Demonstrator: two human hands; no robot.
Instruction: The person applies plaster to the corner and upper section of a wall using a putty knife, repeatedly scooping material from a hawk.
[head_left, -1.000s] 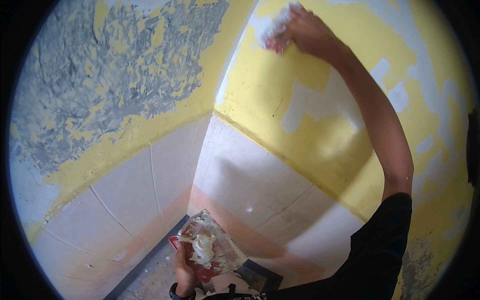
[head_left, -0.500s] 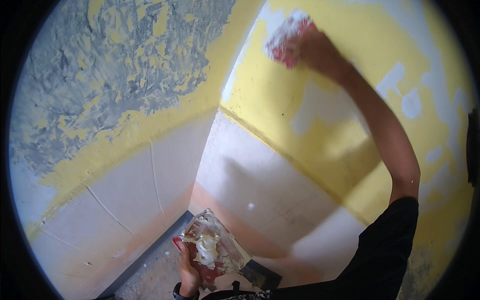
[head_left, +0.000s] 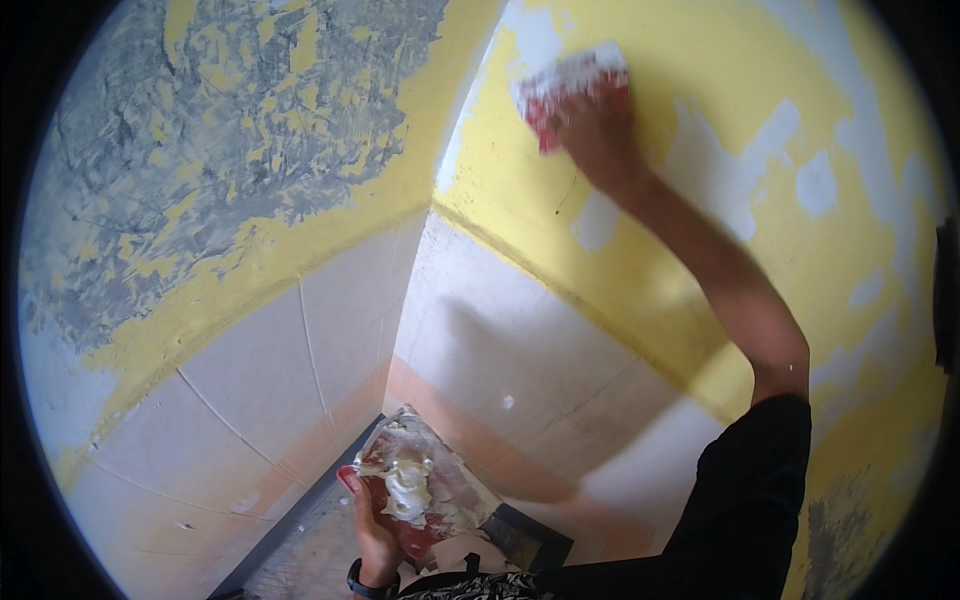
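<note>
The job looks partly done. To the right of the corner (head_left: 412,300), the yellow wall (head_left: 510,190) has white patches (head_left: 815,185) on it, some big and some small. Lots of yellow between them has no white on it, so there seems to be plenty left. To the left of the corner, the upper wall (head_left: 220,130) is rough and grey, with bits of yellow showing.

The red scraper (head_left: 575,88) is high up, to the right of the corner. It is wide and flat, and white paste is smeared over it. The right hand (head_left: 600,140) has its fingers closed around the red part. The picture is a bit blurry there, so one cannot tell if the edge touches the wall.

The red board (head_left: 462,492) is below the foot of the corner. It is messy, with a shiny lump of white paste (head_left: 408,490) on top. The left hand (head_left: 372,530) pinches its side, thumb on top; the fingers underneath are hidden.
</note>
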